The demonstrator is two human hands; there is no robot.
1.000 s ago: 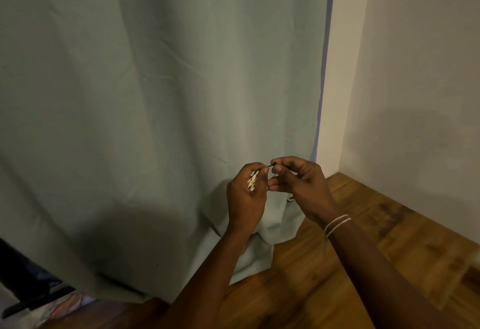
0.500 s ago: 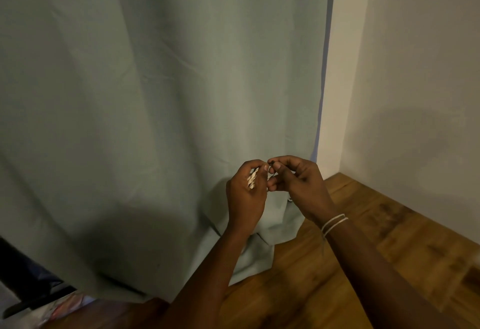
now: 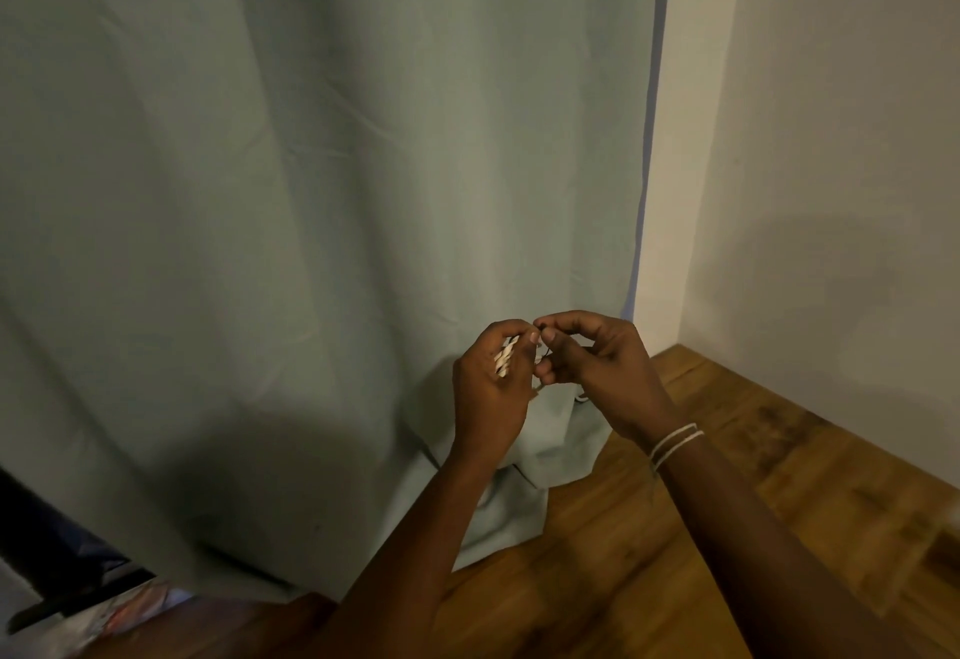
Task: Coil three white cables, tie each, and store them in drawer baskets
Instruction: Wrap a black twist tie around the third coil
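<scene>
Closing in since a second ago, the right hand (image 3: pixel 605 364) pinches a thin dark tie (image 3: pixel 546 344) against the light, springy coiled white cable (image 3: pixel 505 358) gripped inside the left hand's (image 3: pixel 488 388) curled fingers, best held mid-bundle.

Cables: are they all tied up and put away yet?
Not yet. One white cable looks coiled: the left hand grips the bundle. The right hand pinches a thin dark tie at its top, so tying is under way. No basket, drawer or other cable shows, so storing is still ahead.
</scene>
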